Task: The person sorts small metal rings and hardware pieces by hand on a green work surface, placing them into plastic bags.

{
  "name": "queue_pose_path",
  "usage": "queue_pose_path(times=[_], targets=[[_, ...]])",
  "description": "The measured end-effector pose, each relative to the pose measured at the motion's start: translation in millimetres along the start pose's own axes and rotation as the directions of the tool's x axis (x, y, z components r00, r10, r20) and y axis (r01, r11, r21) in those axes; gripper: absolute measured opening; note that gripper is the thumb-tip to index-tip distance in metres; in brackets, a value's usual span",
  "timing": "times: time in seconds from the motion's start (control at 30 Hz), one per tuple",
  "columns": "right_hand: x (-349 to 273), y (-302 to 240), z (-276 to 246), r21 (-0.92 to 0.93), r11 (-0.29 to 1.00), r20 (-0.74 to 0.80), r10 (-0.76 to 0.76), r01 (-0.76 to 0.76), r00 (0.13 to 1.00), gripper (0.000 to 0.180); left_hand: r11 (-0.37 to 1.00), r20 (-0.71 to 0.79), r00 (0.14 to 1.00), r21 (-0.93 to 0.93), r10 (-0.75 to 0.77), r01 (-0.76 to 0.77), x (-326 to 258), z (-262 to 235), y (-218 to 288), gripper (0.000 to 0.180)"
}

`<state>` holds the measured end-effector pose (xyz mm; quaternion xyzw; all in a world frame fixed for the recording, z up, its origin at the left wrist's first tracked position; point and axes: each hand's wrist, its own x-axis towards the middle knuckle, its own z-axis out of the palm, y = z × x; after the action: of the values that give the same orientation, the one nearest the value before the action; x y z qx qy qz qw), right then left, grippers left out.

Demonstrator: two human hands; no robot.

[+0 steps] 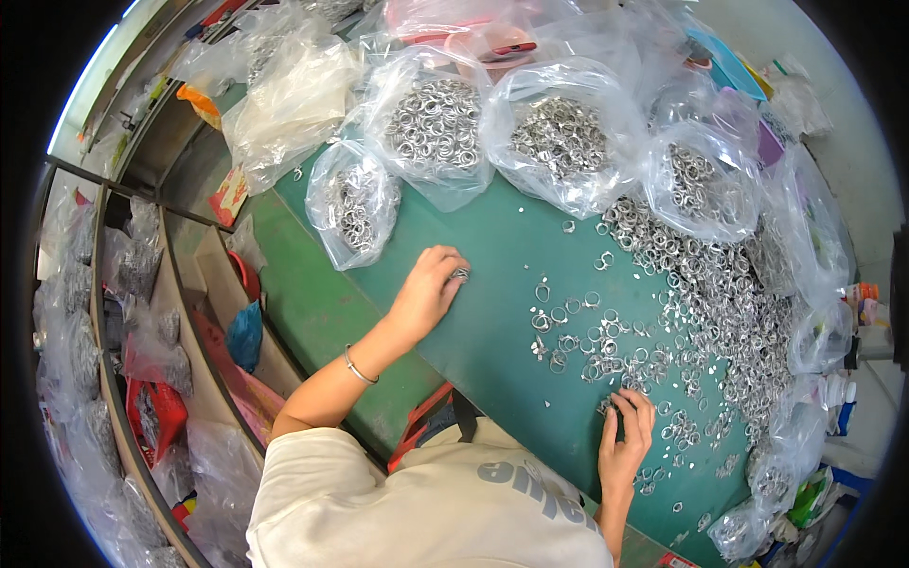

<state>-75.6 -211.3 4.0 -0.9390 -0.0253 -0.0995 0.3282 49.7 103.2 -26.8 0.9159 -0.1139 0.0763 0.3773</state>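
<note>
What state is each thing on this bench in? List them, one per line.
Left hand: curled on the green table, fingers closed on a small stack of metal rings.
Right hand: fingers spread, fingertips on the loose rings scattered flat on the table.
Clear plastic bags: open at the top, full of rings.
Small bag: open, partly full.
Bracelet: worn on the left wrist.

Cream short-sleeved shirt [417,502] – grey lettering, thin wrist bangle [359,367]

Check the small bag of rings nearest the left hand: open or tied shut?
Cannot tell: small bag lies bunched; its mouth is not clearly visible.
</note>
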Motion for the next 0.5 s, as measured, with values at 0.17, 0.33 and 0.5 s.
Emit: queue_pose_path(times=[0.17, 0.33, 0.5], targets=[[-2.6, 6.9, -11.7, 0.032, 0.998, -0.068, 0.064, -0.062, 0.996, 0.018, 0.802, 0.071, 0.929, -0.484, -0.364, 0.351, 5.7, -2.4, -25.5, 0.015], [-19.5, 20.8, -28.8, -0.007, 0.989, -0.124, 0.143, -0.145, 0.982, 0.018, 0.497, 0.077, 0.872, -0.796, -0.484, 0.346, 44.5, -34.4, -6.5, 0.021], [-29.6, 24.8, -34.8, -0.012, 0.983, -0.126, 0.178, -0.181, 0.976, 0.019, 0.973, -0.364, 0.920, -0.222, -0.141, 0.062, 138.1, -82.8, -41.9, 0.029]])
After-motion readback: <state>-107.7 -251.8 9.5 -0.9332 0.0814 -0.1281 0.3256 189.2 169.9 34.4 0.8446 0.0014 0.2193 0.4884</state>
